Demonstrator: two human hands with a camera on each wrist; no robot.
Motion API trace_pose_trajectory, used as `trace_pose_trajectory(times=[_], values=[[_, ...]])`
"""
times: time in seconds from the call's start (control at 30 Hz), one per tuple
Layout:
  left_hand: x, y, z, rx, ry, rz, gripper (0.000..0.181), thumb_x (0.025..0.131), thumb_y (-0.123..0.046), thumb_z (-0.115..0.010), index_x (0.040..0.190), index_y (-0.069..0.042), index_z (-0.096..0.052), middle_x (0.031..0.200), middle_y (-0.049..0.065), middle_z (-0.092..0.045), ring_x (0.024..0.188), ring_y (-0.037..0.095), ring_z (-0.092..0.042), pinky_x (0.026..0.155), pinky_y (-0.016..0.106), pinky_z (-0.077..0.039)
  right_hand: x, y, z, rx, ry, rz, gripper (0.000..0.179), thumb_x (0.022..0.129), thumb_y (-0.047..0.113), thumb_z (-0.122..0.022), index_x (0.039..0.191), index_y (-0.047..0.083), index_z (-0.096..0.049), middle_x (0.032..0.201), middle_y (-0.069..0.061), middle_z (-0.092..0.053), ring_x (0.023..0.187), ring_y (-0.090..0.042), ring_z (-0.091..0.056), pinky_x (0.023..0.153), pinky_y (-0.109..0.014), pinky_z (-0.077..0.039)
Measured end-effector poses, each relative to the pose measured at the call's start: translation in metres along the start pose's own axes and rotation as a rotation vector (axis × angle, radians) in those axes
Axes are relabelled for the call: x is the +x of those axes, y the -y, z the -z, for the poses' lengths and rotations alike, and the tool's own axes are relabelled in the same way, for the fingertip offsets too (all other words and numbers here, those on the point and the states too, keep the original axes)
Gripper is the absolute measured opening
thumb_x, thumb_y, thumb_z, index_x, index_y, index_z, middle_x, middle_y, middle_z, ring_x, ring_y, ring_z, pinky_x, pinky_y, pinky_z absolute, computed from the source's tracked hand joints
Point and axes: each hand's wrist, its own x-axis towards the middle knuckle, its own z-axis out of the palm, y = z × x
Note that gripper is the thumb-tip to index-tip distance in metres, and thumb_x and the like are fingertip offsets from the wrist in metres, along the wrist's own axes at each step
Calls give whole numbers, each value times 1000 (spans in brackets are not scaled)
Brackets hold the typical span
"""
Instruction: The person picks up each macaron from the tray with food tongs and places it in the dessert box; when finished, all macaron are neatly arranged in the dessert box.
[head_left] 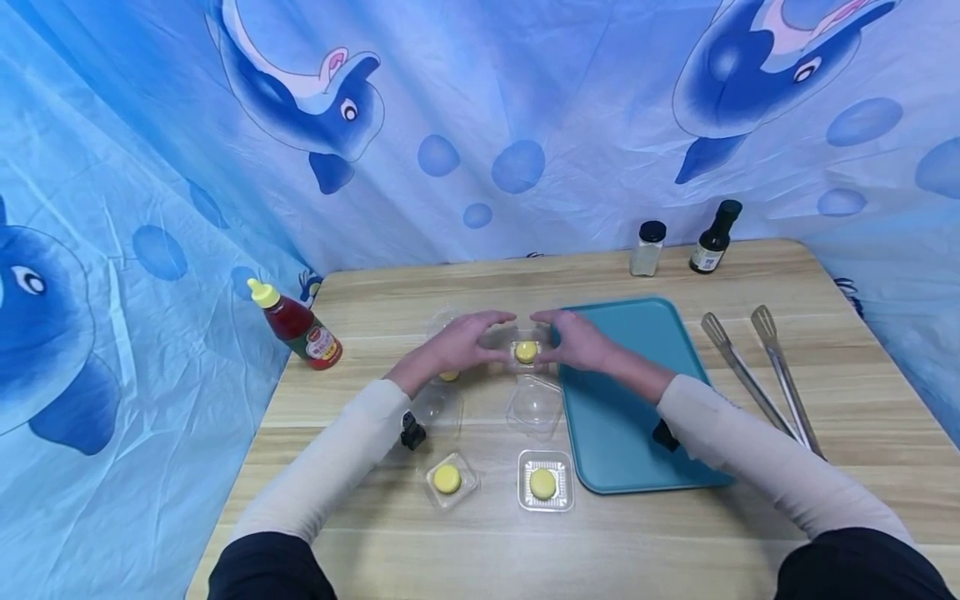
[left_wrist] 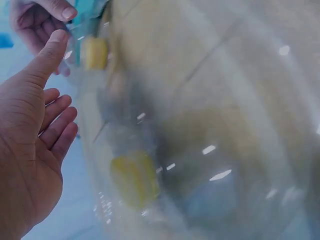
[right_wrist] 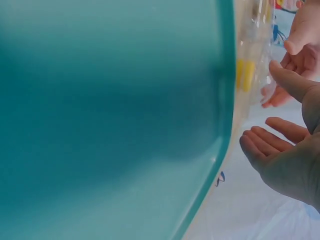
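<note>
Both my hands reach to the middle of the table, one on each side of a small clear plastic box (head_left: 516,364) with a yellow macaron (head_left: 527,352) in it. My left hand (head_left: 467,342) has its thumb and fingers spread at the box's left side. Opposite it, my right hand (head_left: 581,342) lies over the tray's left edge, fingers extended, fingertips close by the box. A clear domed lid (head_left: 535,404) stands raised on the near side. Partly hidden under my left hand is another macaron (head_left: 449,376), with clear plastic around it.
Nearer me are two more clear boxes, left (head_left: 467,492) and right (head_left: 545,504), each with a macaron. A teal tray (head_left: 637,433) lies under my right forearm. Metal tongs (head_left: 787,383) are farther right. A ketchup bottle (head_left: 303,329), a shaker (head_left: 647,250) and a dark bottle (head_left: 712,242) stand behind.
</note>
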Motion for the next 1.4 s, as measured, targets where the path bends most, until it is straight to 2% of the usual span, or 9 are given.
trace_pose_trajectory(times=[0.2, 0.33, 0.57, 0.67, 0.73, 0.8, 0.9, 1.0, 1.4], values=[[-8, 14, 29, -92, -75, 46, 77, 97, -35, -81, 161, -11, -45, 164, 10, -47, 142, 42, -51, 119, 55, -43, 16, 8, 5, 31, -30, 24, 80, 88, 20, -91, 154, -3, -51, 156, -21, -53, 140, -39, -54, 118, -55, -44], [-18, 27, 47, -125, -112, 106, 83, 96, -38, -81, 164, -14, -40, 166, 10, -43, 144, 43, -48, 118, 58, -43, 29, 15, 2, 45, -20, 29, 81, 89, 23, -89, 156, 0, -49, 157, -19, -52, 144, -37, -50, 119, -53, -44], [-37, 57, 62, -156, -153, 188, 87, 96, -37, -81, 167, -16, -36, 169, 10, -39, 147, 45, -44, 120, 58, -40, 52, 25, -10, 81, 5, 42, 81, 91, 20, -87, 158, 0, -46, 158, -21, -51, 145, -39, -48, 120, -50, -43], [-45, 69, 63, -170, -154, 208, 85, 97, -32, -81, 167, -15, -35, 168, 12, -39, 146, 46, -44, 122, 58, -38, 62, 30, -17, 69, 20, 29, 81, 91, 19, -88, 158, -1, -46, 121, -23, -72, 97, -28, -71, 110, -44, -52], [-49, 75, 63, -188, -150, 213, 84, 98, -27, -81, 166, -12, -35, 168, 13, -39, 146, 46, -44, 122, 57, -38, 68, 33, -21, 43, 35, 20, 81, 91, 19, -88, 158, -1, -46, 87, -17, -70, 64, -18, -58, 101, -42, -55], [-53, 81, 63, -200, -146, 211, 83, 97, -23, -81, 165, -9, -36, 167, 15, -40, 146, 45, -45, 123, 56, -38, 74, 35, -24, 13, 55, 17, 81, 91, 19, -87, 158, -1, -45, 76, -13, -64, 57, -15, -46, 100, -40, -55], [-57, 85, 62, -212, -131, 218, 79, 97, -16, -80, 163, -3, -38, 166, 17, -42, 146, 41, -47, 123, 54, -39, 81, 38, -29, -21, 72, 30, 79, 93, 19, -85, 157, -3, -45, 113, -22, -74, 97, -25, -71, 113, -42, -50], [-57, 88, 58, -209, -119, 239, 76, 97, -14, -80, 161, -1, -41, 164, 18, -45, 145, 39, -49, 122, 52, -41, 88, 39, -33, -43, 72, 42, 75, 94, 19, -84, 155, -5, -47, 153, -23, -55, 141, -37, -54, 122, -44, -42], [-51, 92, 46, -221, -110, 264, 68, 97, -9, -79, 155, 2, -48, 156, 20, -53, 134, 38, -61, 116, 48, -48, 105, 51, -50, -71, 17, -60, 64, 92, 18, -85, 147, -1, -58, 135, -16, -70, 130, -33, -63, 119, -42, -45]])
